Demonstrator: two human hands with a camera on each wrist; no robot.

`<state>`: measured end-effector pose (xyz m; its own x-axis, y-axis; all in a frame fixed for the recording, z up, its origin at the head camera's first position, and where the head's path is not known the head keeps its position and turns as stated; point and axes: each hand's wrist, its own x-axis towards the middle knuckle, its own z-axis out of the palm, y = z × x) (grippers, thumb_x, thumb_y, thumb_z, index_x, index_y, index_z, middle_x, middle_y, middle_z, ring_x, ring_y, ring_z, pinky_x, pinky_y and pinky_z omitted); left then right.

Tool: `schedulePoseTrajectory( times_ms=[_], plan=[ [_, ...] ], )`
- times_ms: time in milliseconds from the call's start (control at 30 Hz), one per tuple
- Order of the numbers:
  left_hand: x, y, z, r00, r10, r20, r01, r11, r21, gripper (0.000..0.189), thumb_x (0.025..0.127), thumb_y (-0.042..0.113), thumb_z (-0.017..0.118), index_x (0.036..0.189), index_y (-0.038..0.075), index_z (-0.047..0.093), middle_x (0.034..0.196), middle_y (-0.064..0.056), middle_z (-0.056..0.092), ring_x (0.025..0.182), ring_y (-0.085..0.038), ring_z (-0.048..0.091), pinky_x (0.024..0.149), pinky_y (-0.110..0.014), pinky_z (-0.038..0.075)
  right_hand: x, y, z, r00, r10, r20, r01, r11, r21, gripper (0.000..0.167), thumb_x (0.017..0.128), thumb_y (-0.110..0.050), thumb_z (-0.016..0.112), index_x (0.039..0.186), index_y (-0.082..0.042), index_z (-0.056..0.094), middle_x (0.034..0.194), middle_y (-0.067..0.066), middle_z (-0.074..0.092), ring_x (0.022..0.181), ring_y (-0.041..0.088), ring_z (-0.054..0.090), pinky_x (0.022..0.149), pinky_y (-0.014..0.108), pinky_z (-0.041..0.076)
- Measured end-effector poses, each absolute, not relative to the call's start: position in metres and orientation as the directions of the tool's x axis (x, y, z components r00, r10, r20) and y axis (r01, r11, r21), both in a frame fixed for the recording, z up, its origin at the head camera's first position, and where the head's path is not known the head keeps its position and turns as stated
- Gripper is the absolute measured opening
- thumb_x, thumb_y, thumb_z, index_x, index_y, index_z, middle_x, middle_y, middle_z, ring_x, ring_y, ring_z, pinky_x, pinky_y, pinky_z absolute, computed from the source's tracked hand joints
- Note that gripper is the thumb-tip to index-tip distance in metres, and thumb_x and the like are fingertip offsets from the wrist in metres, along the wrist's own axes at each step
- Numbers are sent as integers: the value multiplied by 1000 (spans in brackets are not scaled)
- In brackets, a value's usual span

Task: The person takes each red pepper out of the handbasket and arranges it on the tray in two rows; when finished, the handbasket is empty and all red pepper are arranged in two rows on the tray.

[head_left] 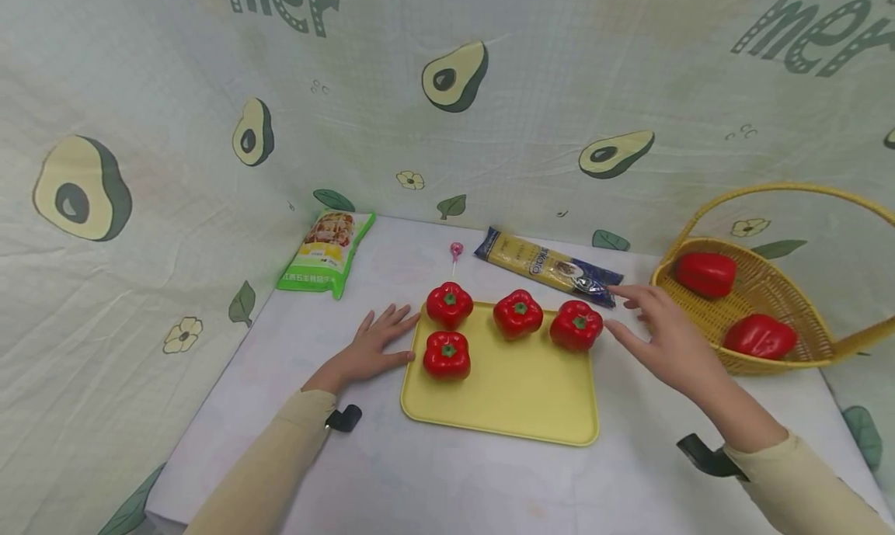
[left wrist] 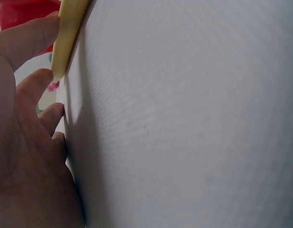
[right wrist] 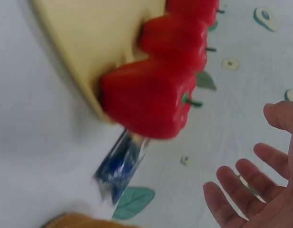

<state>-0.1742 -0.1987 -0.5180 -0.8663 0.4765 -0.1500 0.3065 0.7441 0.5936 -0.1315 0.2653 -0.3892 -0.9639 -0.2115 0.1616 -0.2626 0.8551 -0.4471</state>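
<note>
Several red bell peppers stand stem-up on a yellow tray (head_left: 517, 399); two, one pepper (head_left: 447, 355) in front of the other (head_left: 450, 305), are at its left side. Another pepper (head_left: 518, 314) is near the back edge, and one more (head_left: 576, 325) sits at the back right corner. My left hand (head_left: 370, 345) lies spread by the tray's left edge, thumb and a fingertip touching the rim (left wrist: 68, 38) in the left wrist view. Just right of the corner pepper, my right hand (head_left: 660, 341) hovers with loosely bent fingers, apart from the pepper (right wrist: 146, 97) in the right wrist view.
A yellow wicker basket (head_left: 804, 306) with two red peppers inside stands at the right, its handle arching up. Behind the tray lie a blue and gold pasta packet (head_left: 538, 262) and a pink lollipop (head_left: 457, 249). A green food bag (head_left: 325, 254) lies at the back left.
</note>
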Motion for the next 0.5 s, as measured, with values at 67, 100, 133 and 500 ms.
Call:
schedulePoseTrajectory(
  times_ms=[67,100,133,500],
  plan=[
    [-174,-198,-518,-867,475,-152,306,746,591,76,96,48,65,161,27,32,170,-2,17,157,-28,0,123,-56,-9,-133,276,-388,-967,-195,161,-247,865,-437,59,94,-36,74,142,-8,55,129,21,55,111,43,57,83,65,55],
    [-174,-198,-518,-867,475,-152,307,748,588,76,96,49,65,161,27,32,170,-2,17,157,-28,0,123,-56,-9,-133,281,-388,-969,-184,163,-238,870,-432,59,94,-37,73,142,-7,55,128,21,55,111,43,56,83,65,55],
    [-175,-198,-519,-867,475,-153,307,749,587,76,96,49,65,161,27,32,170,-2,17,157,-28,0,123,-56,-9,-134,286,-387,-972,-171,160,-225,875,-428,60,94,-37,73,142,-7,55,129,21,54,112,44,56,83,66,54],
    [-174,-198,-519,-868,476,-146,313,750,582,75,96,48,65,161,26,33,170,-3,18,157,-29,1,123,-57,-8,-144,339,-390,-997,-58,45,-70,934,-351,68,97,-47,65,146,-3,49,138,34,41,115,55,47,82,73,48]
  ],
)
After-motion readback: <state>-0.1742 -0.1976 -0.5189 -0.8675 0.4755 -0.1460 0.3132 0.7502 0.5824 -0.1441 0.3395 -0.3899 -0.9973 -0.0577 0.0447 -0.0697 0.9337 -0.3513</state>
